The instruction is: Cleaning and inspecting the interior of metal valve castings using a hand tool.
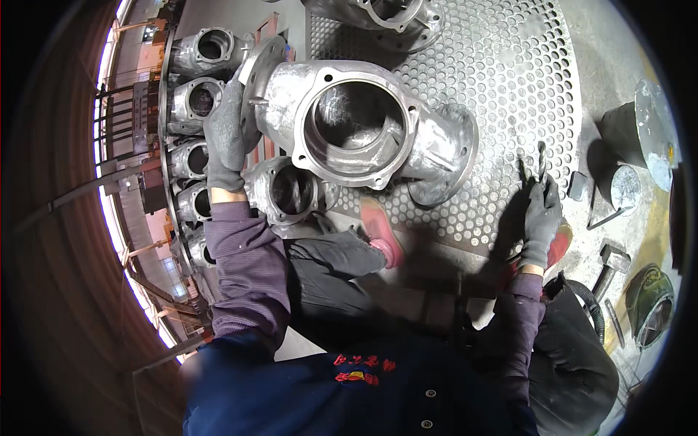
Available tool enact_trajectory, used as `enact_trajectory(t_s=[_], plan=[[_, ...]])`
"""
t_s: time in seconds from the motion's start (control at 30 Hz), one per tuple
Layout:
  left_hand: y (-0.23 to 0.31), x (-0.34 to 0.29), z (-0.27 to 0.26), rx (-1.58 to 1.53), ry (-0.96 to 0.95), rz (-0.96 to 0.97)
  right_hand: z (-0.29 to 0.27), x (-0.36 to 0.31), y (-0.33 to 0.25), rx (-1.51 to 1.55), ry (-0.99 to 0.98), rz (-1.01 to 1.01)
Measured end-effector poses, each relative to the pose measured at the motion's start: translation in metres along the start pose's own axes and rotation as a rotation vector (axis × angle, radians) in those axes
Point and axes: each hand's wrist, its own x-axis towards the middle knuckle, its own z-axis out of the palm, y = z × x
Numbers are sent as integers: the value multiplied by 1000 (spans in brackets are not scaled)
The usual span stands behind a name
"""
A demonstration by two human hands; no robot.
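Observation:
A large grey metal valve body [291,94], with a wide round opening ringed by bolt holes and flanges at its ends, rests on the perforated metal plate [509,80] in front of me. My left hand [227,134], in a grey glove, is closed on the rim of its left flange. To the right, my right hand [542,216], gloved too, is closed around a short dark rod with spiral flutes that looks like a drill bit [542,161]. The bit points away from me, apart from the valve body. Its lower end is hidden in my fingers.
Similar castings [190,99] line a rack at the left; another casting [289,190] sits beside my left forearm, and one [411,29] is at the far edge. A hammer [612,261], a grey metal drum [631,134] and a green hollow object [649,298] lie at the right.

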Motion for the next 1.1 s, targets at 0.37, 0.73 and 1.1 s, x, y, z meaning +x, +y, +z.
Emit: enact_trajectory(t_s=[0.37,0.73,1.1], plan=[[18,-30,-1,-565,123,-488,-50,4,4,-96,-64,-76],[18,-35,-14,-207,60,-78,-162,-17,47,-735,64,174],[55,-45,-11,-448,106,-543,-165,-34,32,-631,212,242]])
